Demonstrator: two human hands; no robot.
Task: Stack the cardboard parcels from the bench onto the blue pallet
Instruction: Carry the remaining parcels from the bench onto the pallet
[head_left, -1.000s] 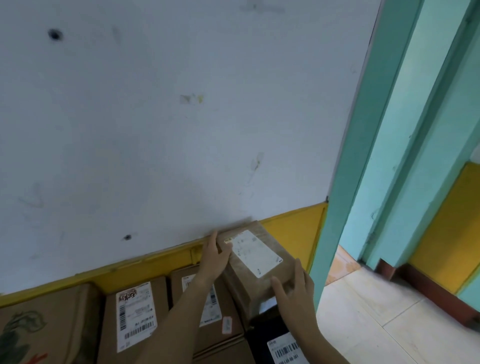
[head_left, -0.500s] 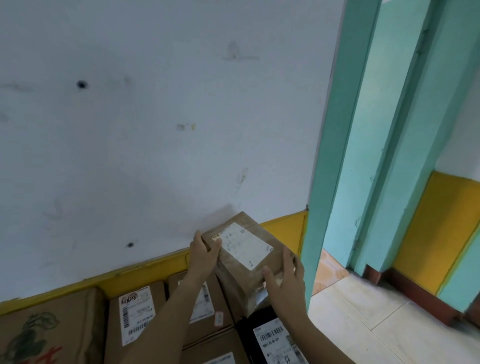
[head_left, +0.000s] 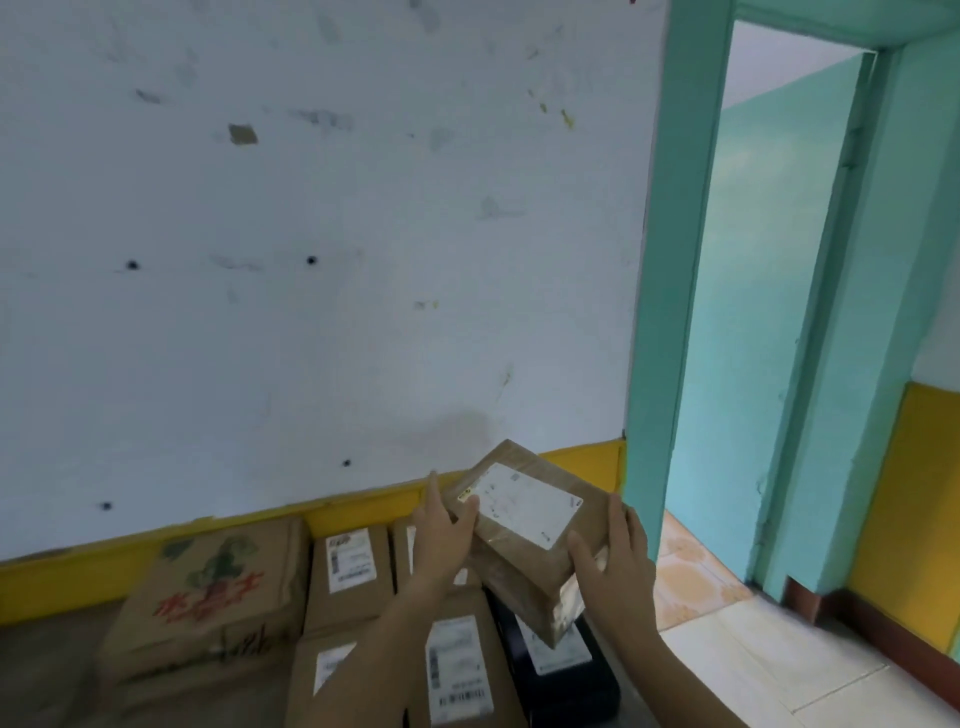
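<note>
I hold a small cardboard parcel (head_left: 519, 569) with a white label between both hands, tilted and raised above the other parcels. My left hand (head_left: 440, 527) grips its left end, thumb on top near the label's corner. My right hand (head_left: 618, 564) grips its right end, thumb over the top edge and fingers round the far side. Under it lie a black parcel (head_left: 563, 675) and two labelled brown parcels (head_left: 350, 577) (head_left: 460, 660). The blue pallet is not in view.
A large box with red characters and a plant print (head_left: 208, 590) lies at the left. The parcels sit against a white wall with a yellow base strip (head_left: 358, 506). A teal door frame (head_left: 662, 312) stands right of them, with tiled floor (head_left: 737, 654) beyond.
Both hands have kept their hold on the small parcel, which now sits slightly higher and more tilted over the black parcel. My view has tilted upward, showing more wall and doorway.
</note>
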